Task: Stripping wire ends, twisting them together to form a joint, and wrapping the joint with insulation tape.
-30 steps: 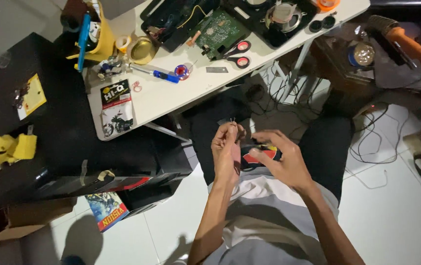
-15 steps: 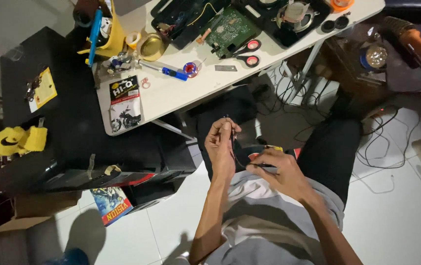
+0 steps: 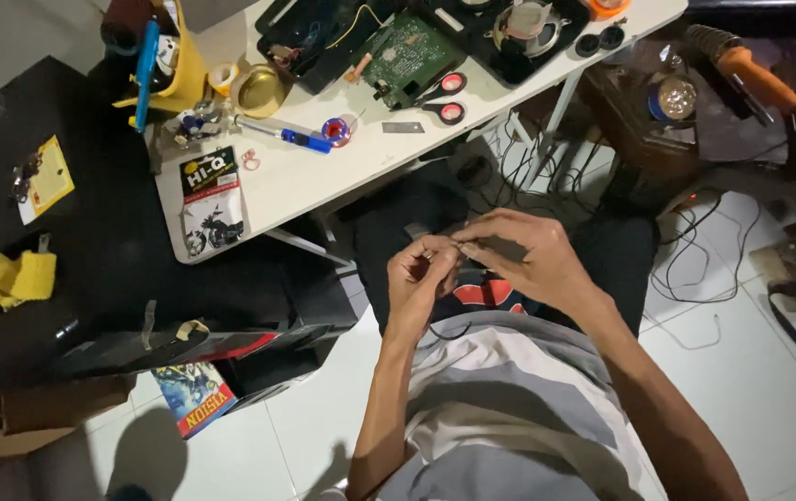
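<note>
- The left hand (image 3: 421, 278) and the right hand (image 3: 526, 255) are held together over the lap, below the edge of the white desk (image 3: 324, 181).
- A thin dark wire (image 3: 444, 329) is pinched in the left grip, its fingers closed around it; the wire is seen looping down against the grey-and-white shirt (image 3: 509, 408).
- The right grip is closed at the fingertips, meeting the left thumb; what is pinched there is too small to tell.
- A green circuit board (image 3: 405, 51), red-handled scissors (image 3: 439, 97) and a blue-tipped tool (image 3: 291, 137) are laid on the desk, well apart from the hands.
</note>
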